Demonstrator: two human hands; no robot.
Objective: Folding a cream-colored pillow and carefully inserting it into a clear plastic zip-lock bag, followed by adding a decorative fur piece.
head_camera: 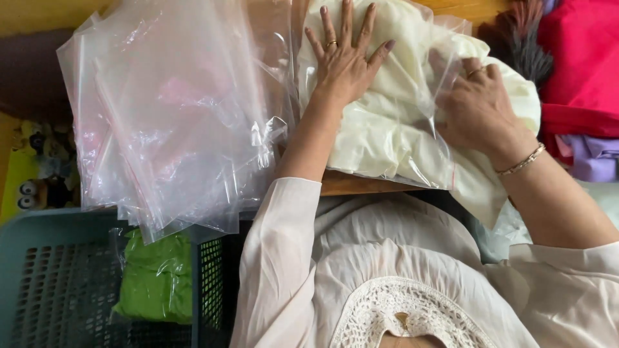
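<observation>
A cream-coloured folded garment (387, 129) lies partly inside a clear plastic bag (412, 161) on a wooden table (351, 185). My left hand (345, 55) rests flat on top of the bagged garment, fingers spread, with a ring on one finger. My right hand (480, 106) presses on the garment's right side, fingers curled into the cloth and the bag's edge; it wears a ring and a thin bracelet. Part of the cream cloth sticks out of the bag at the lower right.
A stack of several empty clear plastic bags (174, 109) lies to the left. A grey-blue plastic crate (58, 277) at lower left holds a bagged green garment (158, 280). Red (580, 64) and lilac (596, 158) cloth sit at the right.
</observation>
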